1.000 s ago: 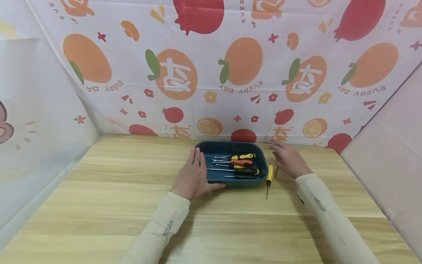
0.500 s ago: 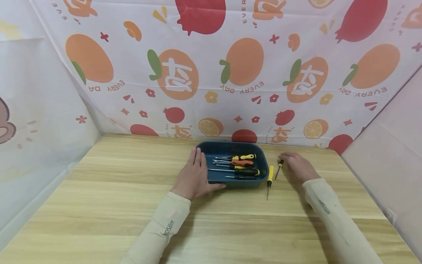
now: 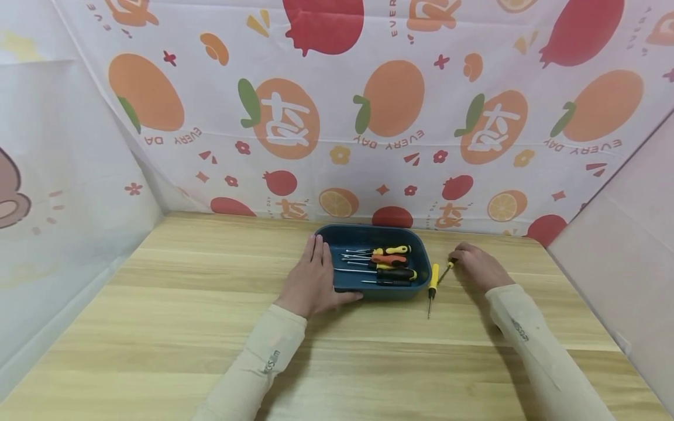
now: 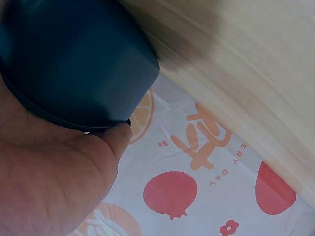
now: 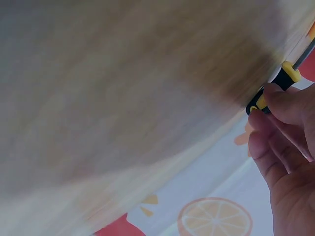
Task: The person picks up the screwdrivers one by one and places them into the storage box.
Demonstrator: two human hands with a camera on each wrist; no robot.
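Observation:
My left hand point(image 3: 310, 282) rests against the left end of a dark blue bin point(image 3: 392, 294). Its straight fingers lie along the rim, and the thumb stretches along the front wall. In the left wrist view a fingertip point(image 4: 120, 136) touches the bin's rim. To the bin's right, my right hand point(image 3: 479, 266) pinches the handle end of a small black and yellow screwdriver point(image 5: 285, 77) between thumb and fingertips. The screwdriver's shaft points left and toward me, close to another screwdriver point(image 3: 433, 278) with a yellow handle, lying on the table beside the bin.
Several screwdrivers lie in the bin, among them an orange-handled one point(image 3: 388, 259) and a larger black one point(image 3: 397, 273). A fruit-print cloth point(image 3: 337, 117) stands right behind the bin at the back edge of the wooden table point(image 3: 210, 333).
My right hand has moved from near the bin's right rim rightward, onto the small screwdriver's handle. The screwdriver's handle end has swung slightly right. The left hand keeps its place on the bin.

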